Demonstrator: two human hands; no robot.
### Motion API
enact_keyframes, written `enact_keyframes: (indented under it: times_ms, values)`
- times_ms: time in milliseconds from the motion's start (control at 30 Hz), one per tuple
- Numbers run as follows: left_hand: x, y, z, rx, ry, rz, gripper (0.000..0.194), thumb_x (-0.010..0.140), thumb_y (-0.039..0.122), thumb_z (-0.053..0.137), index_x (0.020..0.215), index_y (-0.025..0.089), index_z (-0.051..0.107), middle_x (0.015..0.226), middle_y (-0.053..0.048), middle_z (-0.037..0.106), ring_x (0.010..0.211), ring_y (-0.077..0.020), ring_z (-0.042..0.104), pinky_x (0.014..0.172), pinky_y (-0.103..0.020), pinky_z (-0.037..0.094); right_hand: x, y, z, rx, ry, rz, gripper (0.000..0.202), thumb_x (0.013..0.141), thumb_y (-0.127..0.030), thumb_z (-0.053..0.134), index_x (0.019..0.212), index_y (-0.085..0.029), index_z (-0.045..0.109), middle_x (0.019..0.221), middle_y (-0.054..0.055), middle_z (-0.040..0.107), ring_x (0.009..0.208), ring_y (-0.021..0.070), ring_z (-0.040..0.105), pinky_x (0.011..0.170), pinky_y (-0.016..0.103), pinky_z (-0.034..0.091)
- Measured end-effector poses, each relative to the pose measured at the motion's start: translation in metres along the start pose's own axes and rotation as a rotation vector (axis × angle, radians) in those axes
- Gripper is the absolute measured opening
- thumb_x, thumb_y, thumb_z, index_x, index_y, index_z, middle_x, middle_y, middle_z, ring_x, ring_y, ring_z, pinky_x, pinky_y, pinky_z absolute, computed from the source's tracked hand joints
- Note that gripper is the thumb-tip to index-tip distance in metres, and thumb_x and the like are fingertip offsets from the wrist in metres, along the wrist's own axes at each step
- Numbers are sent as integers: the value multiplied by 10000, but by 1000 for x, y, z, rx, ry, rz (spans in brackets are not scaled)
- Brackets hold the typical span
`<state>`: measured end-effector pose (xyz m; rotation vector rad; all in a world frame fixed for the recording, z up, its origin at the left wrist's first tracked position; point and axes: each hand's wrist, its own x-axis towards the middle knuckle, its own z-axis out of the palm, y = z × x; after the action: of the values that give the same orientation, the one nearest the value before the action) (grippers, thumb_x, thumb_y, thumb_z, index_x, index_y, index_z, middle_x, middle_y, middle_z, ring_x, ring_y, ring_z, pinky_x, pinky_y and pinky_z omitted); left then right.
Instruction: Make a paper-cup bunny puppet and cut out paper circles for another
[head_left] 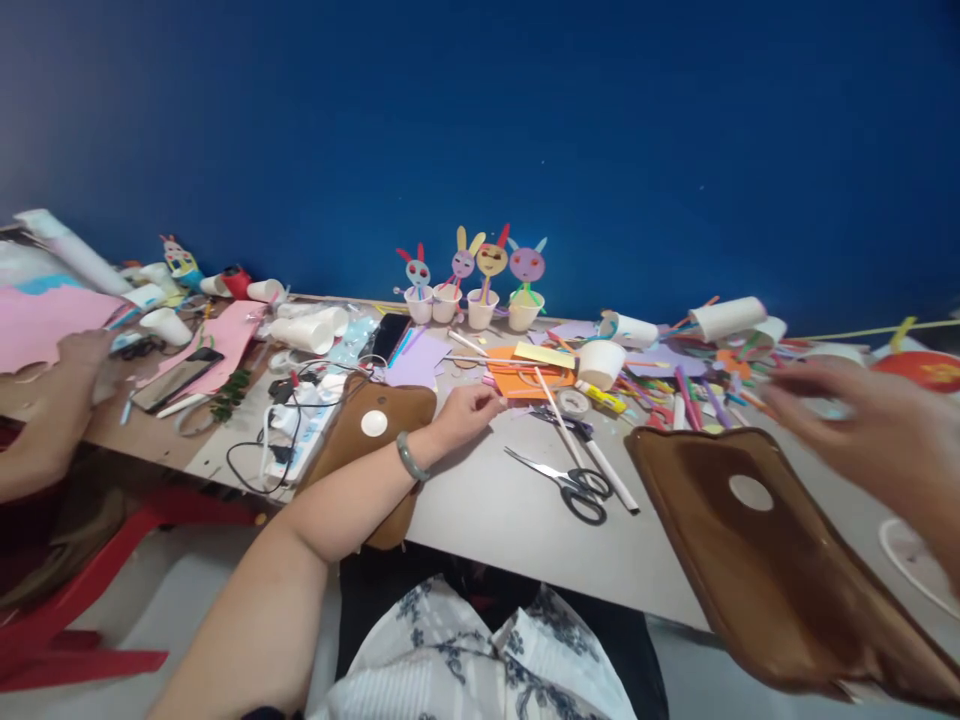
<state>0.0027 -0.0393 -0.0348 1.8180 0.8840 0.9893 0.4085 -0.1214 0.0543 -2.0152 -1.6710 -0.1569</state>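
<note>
On the pale grey table, the person's left hand had curled fingers, tips close together, beside a flat orange paper sheet; I could not tell if they touched or pinched anything tiny. The person's right hand was a blur near a messy pile of bright, thin craft sticks, so I could not tell its grip. Metal scissors with black loop handles lay loops nearer the person, maybe for easy grabbing. Four round paper animal faces stood in white paper cups, probably to stay upright.
</note>
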Motion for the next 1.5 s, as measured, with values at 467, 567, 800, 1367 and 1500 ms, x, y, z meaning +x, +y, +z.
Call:
enact_keyframes:
  times_ms: [467, 567, 800, 1367, 1500]
  values:
    - [7, -9, -4, 441, -159, -68, 206, 880, 290, 614, 715, 171, 642, 743, -37, 626, 710, -176, 548, 711, -306, 440, 36, -184, 144, -87, -428, -629, 113, 837, -238, 674, 782, -162, 738, 928, 128, 763, 894, 243, 662, 756, 315, 385]
    - [6, -13, -2, 443, -175, -40, 94, 841, 227, 644, 828, 161, 709, 926, -78, 681, 861, -204, 625, 843, -326, 508, 49, -177, 147, -25, -395, -529, 190, 865, -307, 635, 782, -176, 746, 811, 86, 742, 758, 210, 633, 675, 300, 368]
    - [5, -21, -2, 372, -124, 5, 225, 819, 186, 692, 1042, 158, 708, 1213, -135, 655, 1163, -255, 629, 1093, -413, 492, 67, -174, 146, 174, -205, -332, 250, 809, -218, 582, 989, -152, 743, 819, 72, 745, 738, 213, 644, 660, 302, 418]
    - [11, 23, -7, -961, 170, -386, 375, 756, 430, 811, 1006, 171, 704, 989, -90, 764, 982, -241, 703, 973, -394, 526, -24, -178, 101, 233, 113, -1286, 164, 1003, -161, 548, 1009, -222, 700, 1084, 85, 781, 1036, 214, 711, 877, 377, 563]
    - [13, 22, -6, -840, 288, -545, 117, 697, 174, 749, 774, 156, 663, 745, -36, 709, 760, -181, 653, 839, -334, 529, -31, -178, 116, 222, 60, -1226, 212, 994, -124, 516, 1045, -195, 710, 1190, 131, 765, 1157, 247, 693, 948, 419, 580]
